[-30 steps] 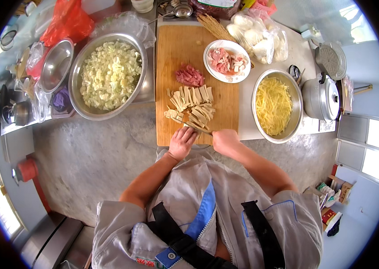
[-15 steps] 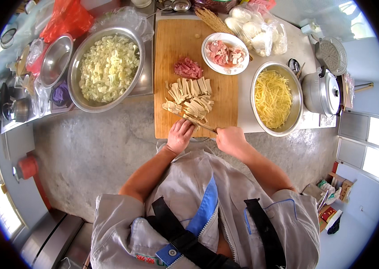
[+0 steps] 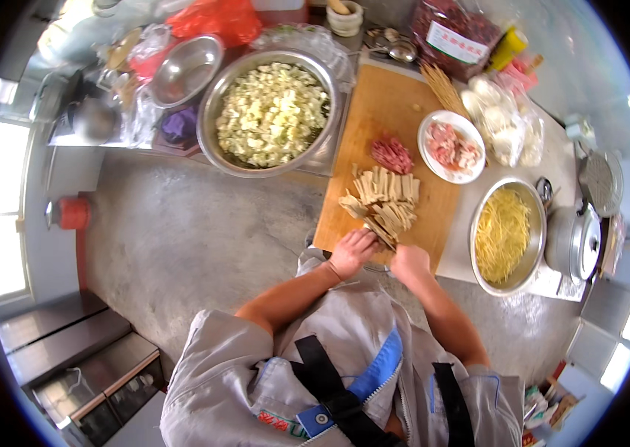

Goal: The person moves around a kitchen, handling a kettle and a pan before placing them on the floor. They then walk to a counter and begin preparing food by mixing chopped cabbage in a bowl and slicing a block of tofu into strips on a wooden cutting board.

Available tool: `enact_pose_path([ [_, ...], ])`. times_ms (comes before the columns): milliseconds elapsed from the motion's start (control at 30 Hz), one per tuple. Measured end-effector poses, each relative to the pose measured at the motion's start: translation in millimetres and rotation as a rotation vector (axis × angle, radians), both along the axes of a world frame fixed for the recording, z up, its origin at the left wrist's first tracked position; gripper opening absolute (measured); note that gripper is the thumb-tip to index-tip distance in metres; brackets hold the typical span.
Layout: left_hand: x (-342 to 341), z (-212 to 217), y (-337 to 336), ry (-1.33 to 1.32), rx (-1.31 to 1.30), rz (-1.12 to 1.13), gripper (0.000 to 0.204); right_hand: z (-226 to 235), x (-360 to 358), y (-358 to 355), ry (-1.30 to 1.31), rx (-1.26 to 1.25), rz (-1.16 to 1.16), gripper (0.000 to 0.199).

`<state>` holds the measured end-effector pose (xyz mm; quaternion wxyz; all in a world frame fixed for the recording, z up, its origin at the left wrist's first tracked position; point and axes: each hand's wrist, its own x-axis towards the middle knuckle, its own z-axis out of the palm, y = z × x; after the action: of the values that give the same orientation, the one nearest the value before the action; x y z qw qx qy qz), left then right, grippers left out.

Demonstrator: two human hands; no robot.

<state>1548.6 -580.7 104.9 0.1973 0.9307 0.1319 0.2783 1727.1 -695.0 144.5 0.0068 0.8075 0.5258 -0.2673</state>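
Note:
My right hand [image 3: 410, 264] is closed round the handle of a kitchen knife [image 3: 383, 237] at the near end of the wooden cutting board [image 3: 423, 227]. Its blade points away to the left, over the near edge of a pile of pale beige strips that look like dried tofu [image 3: 386, 195]. Against the blade, my left hand [image 3: 354, 252] has its fingers bent and pressed together on the nearest strips; the fingertips are partly hidden. Beyond the pile lies a small heap of red shredded meat [image 3: 392, 155]. A white plate [image 3: 471, 173] of sliced raw meat stands on the board's right edge.
Left of the board is a large steel bowl [image 3: 214, 141] of chopped pale cauliflower. On the right stand a steel bowl [image 3: 538, 223] of yellow shreds and a lidded metal pot [image 3: 564, 242]. A bag of white round items [image 3: 505, 123] sits behind the plate.
The whole view has swung, so the board and bowls sit farther right and tilted. Both hands stay at the board's near end, on the knife and strips.

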Motion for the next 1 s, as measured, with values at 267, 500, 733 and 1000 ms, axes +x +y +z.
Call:
enact_pose_path([
  [267, -8, -4, 0, 0.033, -0.005, 0.016, 0.035, 73, 3, -19, -0.005, 0.036, -0.022, 0.024],
  [500, -7, 2, 5, 0.000, -0.023, -0.002, 0.034, 88, -3, -16, -0.012, 0.060, 0.048, 0.018],
  [733, 1, -10, 5, -0.019, -0.008, 0.035, 0.030, 67, 3, 5, 0.006, -0.163, 0.062, 0.018],
  [1000, 4, -1, -1, -0.040, -0.047, 0.070, 0.028, 16, 1, -3, 0.018, 0.030, -0.003, 0.018],
])
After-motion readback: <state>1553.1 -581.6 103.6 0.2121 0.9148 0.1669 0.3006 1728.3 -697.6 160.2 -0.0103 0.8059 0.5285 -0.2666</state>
